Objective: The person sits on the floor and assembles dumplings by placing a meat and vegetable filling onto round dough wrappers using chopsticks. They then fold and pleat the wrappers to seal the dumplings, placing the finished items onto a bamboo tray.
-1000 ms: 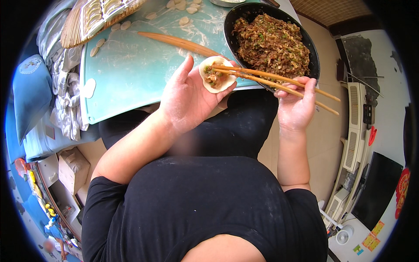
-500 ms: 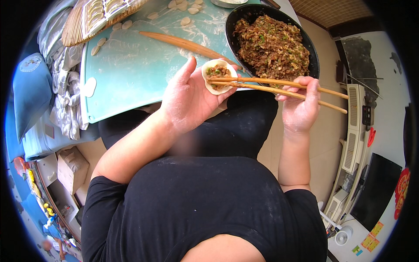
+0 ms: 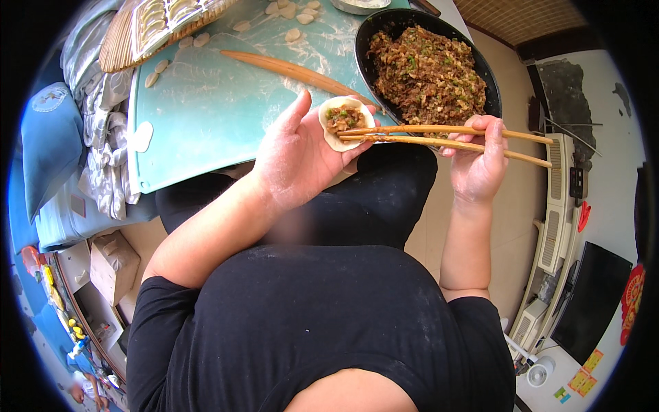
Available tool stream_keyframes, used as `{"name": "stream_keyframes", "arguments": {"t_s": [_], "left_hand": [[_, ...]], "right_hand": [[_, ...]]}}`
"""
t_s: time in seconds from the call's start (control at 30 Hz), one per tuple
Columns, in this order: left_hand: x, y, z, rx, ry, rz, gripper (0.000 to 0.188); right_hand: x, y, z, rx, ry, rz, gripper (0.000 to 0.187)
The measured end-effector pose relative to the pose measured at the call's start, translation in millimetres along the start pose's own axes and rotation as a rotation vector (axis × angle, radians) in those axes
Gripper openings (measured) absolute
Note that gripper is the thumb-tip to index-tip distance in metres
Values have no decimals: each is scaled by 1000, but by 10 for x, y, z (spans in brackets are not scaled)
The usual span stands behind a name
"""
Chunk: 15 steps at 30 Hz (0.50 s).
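Observation:
A round dumpling wrapper [image 3: 349,103] lies across the fingers of my left hand [image 3: 292,165], palm up with the thumb standing away from it. Brown and green filling [image 3: 343,119] sits in the wrapper's middle. My right hand [image 3: 479,165] grips a pair of wooden chopsticks [image 3: 429,129]. Their tips reach the wrapper's lower right part, beside the filling. Beyond my hands, a black pan [image 3: 360,58] is heaped with minced filling [image 3: 429,75]. A tapered wooden rolling pin [image 3: 288,70] lies on the floury teal table surface [image 3: 185,137], its right end near the pan.
At the far left, a white tray [image 3: 152,42] of dumplings rests on a woven mat [image 3: 117,44]. Small dough pieces [image 3: 293,34] are scattered over the surface. A pale bowl [image 3: 360,5] stands beside the pan. Another person [image 3: 88,388] shows small at lower left.
The chopsticks' tips have drawn back to the right and down, off the filling's middle. My right hand has shifted slightly right; my left hand stays nearly still.

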State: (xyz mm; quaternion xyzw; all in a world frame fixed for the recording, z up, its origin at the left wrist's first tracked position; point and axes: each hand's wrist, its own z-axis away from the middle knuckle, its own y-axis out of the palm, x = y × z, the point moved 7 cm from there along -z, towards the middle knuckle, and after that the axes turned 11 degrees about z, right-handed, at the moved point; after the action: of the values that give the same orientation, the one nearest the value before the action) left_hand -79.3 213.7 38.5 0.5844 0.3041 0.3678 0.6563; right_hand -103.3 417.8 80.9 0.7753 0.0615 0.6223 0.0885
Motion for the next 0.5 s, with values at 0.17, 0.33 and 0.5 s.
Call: {"name": "stream_keyframes", "arguments": {"t_s": [0.17, 0.33, 0.5], "left_hand": [[19, -24, -6, -31, 12, -15, 61], [8, -53, 7, -45, 8, -33, 61], [6, -50, 14, -44, 11, -29, 60]], "right_hand": [[-29, 53, 7, -33, 33, -81, 32], [-89, 5, -5, -60, 40, -48, 32], [-224, 11, 6, -118, 156, -86, 32]]}}
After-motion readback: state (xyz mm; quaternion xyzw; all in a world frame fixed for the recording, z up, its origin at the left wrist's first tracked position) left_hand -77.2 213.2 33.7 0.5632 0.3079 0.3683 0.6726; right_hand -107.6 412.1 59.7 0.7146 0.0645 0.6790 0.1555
